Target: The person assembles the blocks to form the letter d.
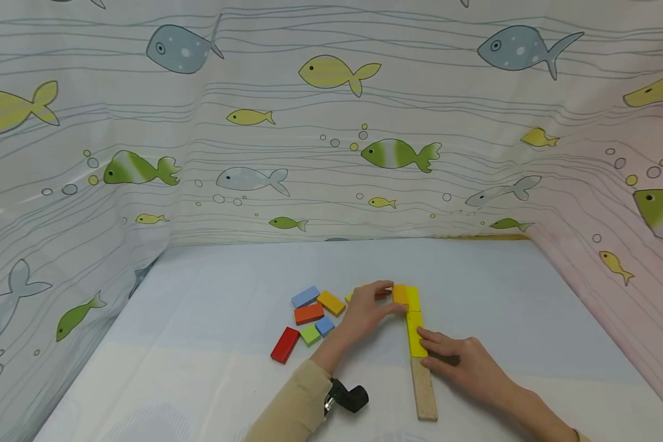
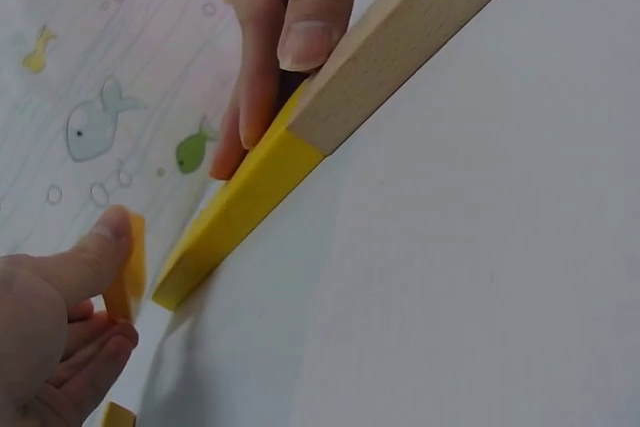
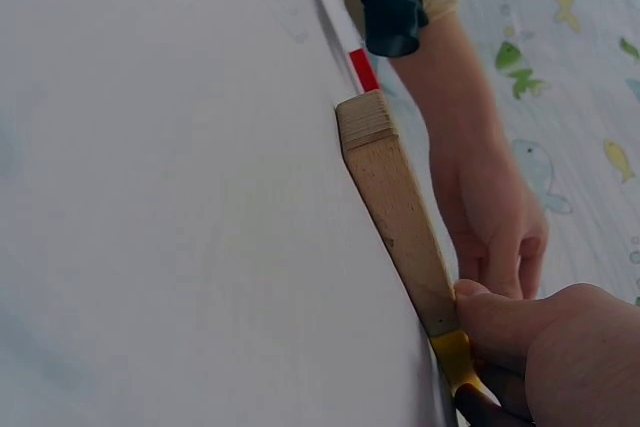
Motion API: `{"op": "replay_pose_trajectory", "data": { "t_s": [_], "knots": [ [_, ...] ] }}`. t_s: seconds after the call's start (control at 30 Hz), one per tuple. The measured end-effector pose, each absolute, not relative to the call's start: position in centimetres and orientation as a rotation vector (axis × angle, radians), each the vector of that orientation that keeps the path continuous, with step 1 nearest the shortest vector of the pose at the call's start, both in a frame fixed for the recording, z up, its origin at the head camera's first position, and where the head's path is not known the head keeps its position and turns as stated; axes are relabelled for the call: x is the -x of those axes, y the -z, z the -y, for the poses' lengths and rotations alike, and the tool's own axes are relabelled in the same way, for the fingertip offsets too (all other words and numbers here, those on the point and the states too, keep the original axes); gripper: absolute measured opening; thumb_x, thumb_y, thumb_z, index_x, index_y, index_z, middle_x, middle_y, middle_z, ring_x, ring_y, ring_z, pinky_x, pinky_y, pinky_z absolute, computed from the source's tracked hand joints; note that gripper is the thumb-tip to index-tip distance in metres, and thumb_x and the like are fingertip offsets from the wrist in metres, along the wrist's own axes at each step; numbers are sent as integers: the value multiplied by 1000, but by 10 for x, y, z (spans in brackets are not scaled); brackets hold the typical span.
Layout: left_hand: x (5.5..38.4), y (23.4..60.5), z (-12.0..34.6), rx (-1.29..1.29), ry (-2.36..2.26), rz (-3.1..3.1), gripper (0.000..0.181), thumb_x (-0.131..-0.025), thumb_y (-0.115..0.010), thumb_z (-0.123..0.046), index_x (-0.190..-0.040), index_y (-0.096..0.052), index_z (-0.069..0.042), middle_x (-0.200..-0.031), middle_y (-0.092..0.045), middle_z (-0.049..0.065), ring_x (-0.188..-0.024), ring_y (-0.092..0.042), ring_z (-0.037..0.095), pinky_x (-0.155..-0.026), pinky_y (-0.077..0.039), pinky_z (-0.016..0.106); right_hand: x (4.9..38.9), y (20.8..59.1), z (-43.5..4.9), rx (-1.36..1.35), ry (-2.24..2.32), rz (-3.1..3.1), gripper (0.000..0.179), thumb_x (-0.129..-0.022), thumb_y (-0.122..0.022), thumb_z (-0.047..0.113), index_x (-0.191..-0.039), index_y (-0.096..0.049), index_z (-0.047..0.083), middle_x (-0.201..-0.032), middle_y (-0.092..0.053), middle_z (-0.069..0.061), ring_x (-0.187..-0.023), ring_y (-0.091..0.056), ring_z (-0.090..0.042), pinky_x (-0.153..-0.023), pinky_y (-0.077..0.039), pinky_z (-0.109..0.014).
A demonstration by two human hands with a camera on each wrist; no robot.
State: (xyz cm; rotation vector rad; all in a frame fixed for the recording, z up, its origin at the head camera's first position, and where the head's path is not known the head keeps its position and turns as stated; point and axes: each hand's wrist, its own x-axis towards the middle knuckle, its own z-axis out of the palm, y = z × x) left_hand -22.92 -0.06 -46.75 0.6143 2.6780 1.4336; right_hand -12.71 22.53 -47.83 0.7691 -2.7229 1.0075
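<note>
In the head view my left hand [image 1: 364, 313] pinches an orange block [image 1: 400, 294] between thumb and fingers, beside the far end of a straight row. Two yellow blocks [image 1: 417, 334] and a plain wooden block [image 1: 424, 390] make up that row, end to end, with the wood nearest me. From the right, my right hand [image 1: 469, 365] rests its fingertips along the side of the nearer yellow block, its thumb by the joint with the wood. The left wrist view shows the orange block [image 2: 130, 267] upright in the left fingers, just short of the yellow end.
Left of my left hand lie loose blocks: a red one [image 1: 285, 345], an orange-red one [image 1: 309, 314], a light orange one [image 1: 331, 302], a green one [image 1: 310, 335] and blue ones [image 1: 306, 296]. Another yellow block [image 1: 349, 298] is partly behind the hand. A fish-patterned curtain [image 1: 320, 153] surrounds the white table [image 1: 199, 380].
</note>
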Motion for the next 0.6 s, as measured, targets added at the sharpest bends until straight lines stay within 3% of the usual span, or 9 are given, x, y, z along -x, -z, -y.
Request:
{"op": "replay_pose_trajectory", "data": {
  "t_s": [0.13,0.4,0.6],
  "knots": [
    [233,466,-7,-595,-1437,-2677,62,-86,-77,-44,-135,-62,-10,-131,-67,5,-115,-67,20,-97,-54,31,128,481,-226,-758,-1002,2694,43,-87,-76,35,-123,-72,12,-131,-66,3,-115,-64,-20,-90,-55,-22],
    [243,467,-18,-497,-1415,-2686,60,-89,-74,-42,-138,-60,-12,-131,-67,4,-117,-64,20,-99,-53,35,128,483,-228,-732,-993,2746,45,-88,-73,41,-125,-71,14,-134,-63,5,-119,-62,-19,-91,-57,-35],
    [253,471,-29,-459,-1468,-2678,56,-92,-72,-36,-140,-57,-12,-135,-64,4,-122,-61,19,-103,-51,33,129,483,-228,-735,-988,2755,47,-89,-72,43,-125,-71,13,-133,-64,5,-119,-62,-21,-91,-57,-38]
  ]
}}
